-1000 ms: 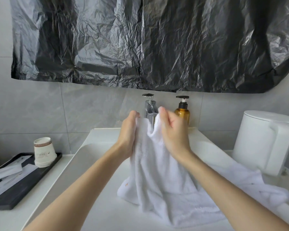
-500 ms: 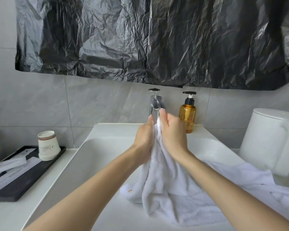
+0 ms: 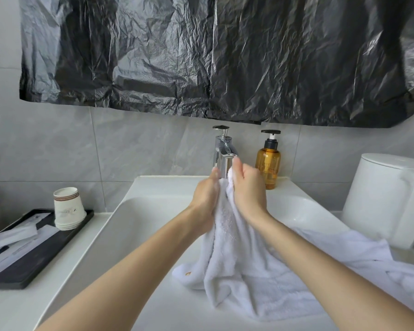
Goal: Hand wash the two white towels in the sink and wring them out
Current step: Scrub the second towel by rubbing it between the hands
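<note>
At lower left, a black tray on the bench carries stacked cups. In the centre, over the sink, the left hand and right hand both grasp the bunched top of a white towel just below the tap. The towel's lower part lies in the sink, trailing to lower right. A soap bottle stands right of the tap.

The sink sits in the counter, with the tap at its far edge and a pump bottle just right of the tap. A towel lies in the basin, trailing over its right rim. A kettle stands far right. A tray carrying stacked cups lies left.
</note>
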